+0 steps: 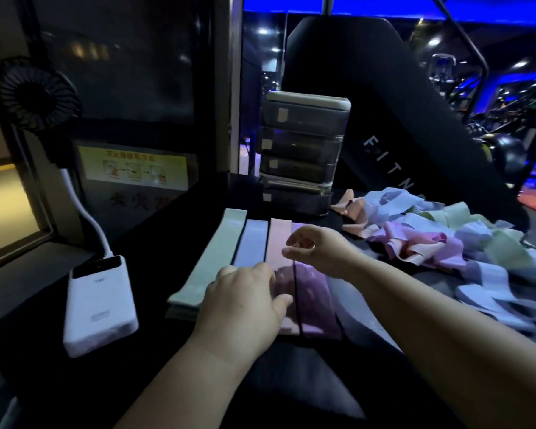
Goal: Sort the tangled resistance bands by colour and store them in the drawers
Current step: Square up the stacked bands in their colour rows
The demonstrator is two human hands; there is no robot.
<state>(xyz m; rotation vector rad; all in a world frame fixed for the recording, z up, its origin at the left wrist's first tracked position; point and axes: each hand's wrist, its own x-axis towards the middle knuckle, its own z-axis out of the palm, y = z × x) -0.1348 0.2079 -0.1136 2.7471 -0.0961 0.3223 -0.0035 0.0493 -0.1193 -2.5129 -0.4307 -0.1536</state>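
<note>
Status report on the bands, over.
Left hand rests on sorted stacks. Right hand above purple stack, grip unclear. Tangled pile at right. Drawers behind.

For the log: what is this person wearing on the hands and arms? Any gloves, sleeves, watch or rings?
Nothing that shows. The left hand and right hand are ungloved; the left forearm and right forearm are bare to the frame's edge, with no sleeve, watch or wristband. No ring shows, though the dim, blurred picture could hide a thin one.
</note>
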